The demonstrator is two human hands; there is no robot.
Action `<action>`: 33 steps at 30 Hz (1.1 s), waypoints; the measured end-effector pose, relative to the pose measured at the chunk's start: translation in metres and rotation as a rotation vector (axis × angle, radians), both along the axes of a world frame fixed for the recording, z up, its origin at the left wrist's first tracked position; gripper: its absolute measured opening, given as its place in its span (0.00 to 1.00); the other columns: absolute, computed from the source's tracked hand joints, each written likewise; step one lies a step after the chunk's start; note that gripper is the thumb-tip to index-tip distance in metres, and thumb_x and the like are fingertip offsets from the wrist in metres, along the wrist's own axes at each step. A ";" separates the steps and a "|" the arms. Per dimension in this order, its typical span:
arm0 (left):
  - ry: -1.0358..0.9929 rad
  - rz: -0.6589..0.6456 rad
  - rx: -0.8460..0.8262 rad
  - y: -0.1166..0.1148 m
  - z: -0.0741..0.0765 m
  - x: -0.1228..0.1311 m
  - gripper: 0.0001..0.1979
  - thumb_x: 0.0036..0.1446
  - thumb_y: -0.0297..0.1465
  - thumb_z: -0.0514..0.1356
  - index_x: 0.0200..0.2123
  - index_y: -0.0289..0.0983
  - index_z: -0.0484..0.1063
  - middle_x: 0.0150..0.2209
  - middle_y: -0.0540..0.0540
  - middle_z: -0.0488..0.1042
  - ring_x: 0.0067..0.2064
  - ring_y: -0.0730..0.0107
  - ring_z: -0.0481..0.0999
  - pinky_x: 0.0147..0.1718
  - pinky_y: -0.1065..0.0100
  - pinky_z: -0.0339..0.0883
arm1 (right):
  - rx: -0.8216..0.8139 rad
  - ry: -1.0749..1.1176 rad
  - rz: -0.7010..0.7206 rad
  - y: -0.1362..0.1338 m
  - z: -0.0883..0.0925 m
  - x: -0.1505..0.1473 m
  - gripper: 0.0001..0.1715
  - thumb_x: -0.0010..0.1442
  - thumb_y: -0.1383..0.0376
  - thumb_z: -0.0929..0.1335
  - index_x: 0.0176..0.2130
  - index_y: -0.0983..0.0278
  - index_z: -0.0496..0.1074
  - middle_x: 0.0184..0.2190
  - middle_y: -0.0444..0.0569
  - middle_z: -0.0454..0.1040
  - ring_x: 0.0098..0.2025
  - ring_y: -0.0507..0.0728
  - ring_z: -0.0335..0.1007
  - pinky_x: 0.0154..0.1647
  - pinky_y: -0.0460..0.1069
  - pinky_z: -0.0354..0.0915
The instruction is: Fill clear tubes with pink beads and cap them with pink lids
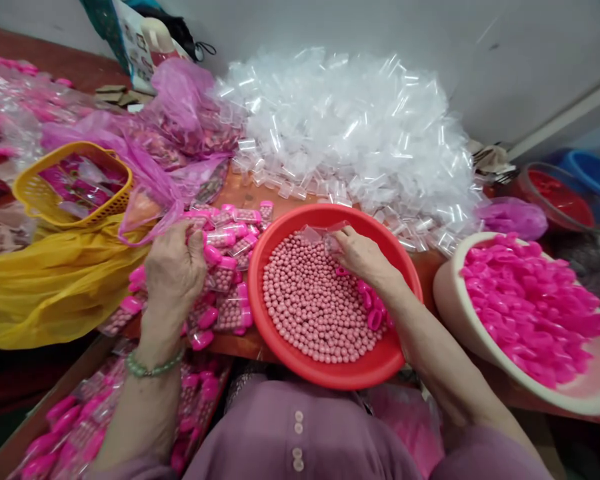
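Gripping a clear box (331, 241), the right hand (363, 256) has heaped empties (350, 127) remaining, while the curled left hand (174, 268), hold unclear, hangs by bead-filled boxes (233, 313).

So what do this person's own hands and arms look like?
The left hand and right hand wear no gloves. A pale green beaded bracelet circles the left wrist; none shows on the right. Dusty purple sleeves end near the elbows.
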State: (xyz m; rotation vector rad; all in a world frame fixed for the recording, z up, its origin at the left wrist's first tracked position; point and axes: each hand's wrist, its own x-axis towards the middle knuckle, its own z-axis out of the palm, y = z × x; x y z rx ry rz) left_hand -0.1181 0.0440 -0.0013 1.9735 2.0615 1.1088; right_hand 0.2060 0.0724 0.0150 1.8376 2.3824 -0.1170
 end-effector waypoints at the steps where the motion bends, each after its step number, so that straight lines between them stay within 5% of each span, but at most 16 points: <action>1: 0.001 -0.031 0.019 0.003 -0.004 0.001 0.19 0.65 0.40 0.49 0.51 0.37 0.70 0.49 0.41 0.75 0.55 0.51 0.71 0.56 0.52 0.59 | -0.009 -0.011 0.017 0.002 -0.003 -0.001 0.22 0.62 0.69 0.64 0.55 0.66 0.67 0.54 0.60 0.69 0.47 0.62 0.73 0.39 0.50 0.68; 6: -0.018 -0.160 0.133 0.001 -0.009 0.042 0.17 0.65 0.35 0.50 0.51 0.32 0.68 0.54 0.33 0.72 0.60 0.53 0.67 0.61 0.48 0.58 | -0.024 -0.004 0.092 0.013 -0.015 0.003 0.20 0.63 0.70 0.62 0.54 0.66 0.68 0.52 0.59 0.70 0.45 0.59 0.73 0.41 0.49 0.66; 10: -0.037 -0.517 0.069 -0.009 -0.003 0.086 0.12 0.66 0.31 0.49 0.45 0.33 0.69 0.48 0.38 0.75 0.55 0.62 0.72 0.58 0.58 0.64 | -0.029 -0.081 0.130 0.015 -0.017 0.006 0.21 0.61 0.74 0.60 0.53 0.67 0.69 0.48 0.59 0.71 0.40 0.58 0.74 0.37 0.49 0.65; 13: 0.074 -0.711 -0.106 -0.009 0.001 0.102 0.11 0.65 0.30 0.50 0.43 0.32 0.69 0.46 0.37 0.74 0.52 0.60 0.73 0.54 0.58 0.67 | 0.016 -0.122 0.142 0.011 -0.010 0.004 0.19 0.61 0.74 0.59 0.49 0.70 0.71 0.44 0.62 0.71 0.38 0.60 0.73 0.35 0.50 0.64; 17: 0.181 -0.710 -0.252 -0.005 0.007 0.104 0.10 0.64 0.29 0.52 0.45 0.29 0.67 0.47 0.35 0.73 0.52 0.56 0.71 0.54 0.57 0.66 | 0.150 0.219 0.143 0.001 0.002 0.004 0.21 0.59 0.68 0.63 0.52 0.72 0.69 0.44 0.59 0.72 0.37 0.58 0.72 0.41 0.51 0.66; 19: 0.230 -0.725 -0.284 -0.005 0.008 0.105 0.12 0.63 0.29 0.53 0.47 0.28 0.66 0.48 0.33 0.72 0.54 0.55 0.70 0.55 0.56 0.64 | 0.083 0.365 0.157 -0.003 0.005 0.002 0.22 0.58 0.67 0.64 0.52 0.71 0.70 0.41 0.55 0.74 0.34 0.56 0.72 0.39 0.49 0.67; 23: 0.407 -0.706 -0.384 -0.006 0.008 0.112 0.13 0.62 0.27 0.52 0.47 0.26 0.67 0.47 0.32 0.71 0.52 0.52 0.70 0.52 0.55 0.66 | -0.138 0.167 0.252 -0.005 0.005 -0.009 0.14 0.56 0.70 0.65 0.41 0.68 0.76 0.38 0.55 0.74 0.37 0.58 0.72 0.39 0.50 0.66; 28: 0.511 -0.712 -0.446 -0.005 -0.002 0.121 0.15 0.59 0.19 0.47 0.44 0.25 0.70 0.45 0.31 0.73 0.49 0.54 0.72 0.49 0.57 0.67 | -0.222 -0.116 0.243 -0.001 0.004 -0.031 0.12 0.61 0.72 0.64 0.37 0.68 0.78 0.38 0.60 0.77 0.40 0.61 0.74 0.40 0.51 0.66; 33: 0.487 -0.718 -0.495 0.000 -0.006 0.122 0.16 0.59 0.20 0.47 0.44 0.25 0.70 0.45 0.32 0.73 0.49 0.56 0.73 0.50 0.59 0.67 | -0.294 -0.029 0.242 0.005 -0.006 -0.039 0.15 0.57 0.78 0.62 0.35 0.71 0.78 0.36 0.64 0.78 0.49 0.67 0.71 0.50 0.56 0.64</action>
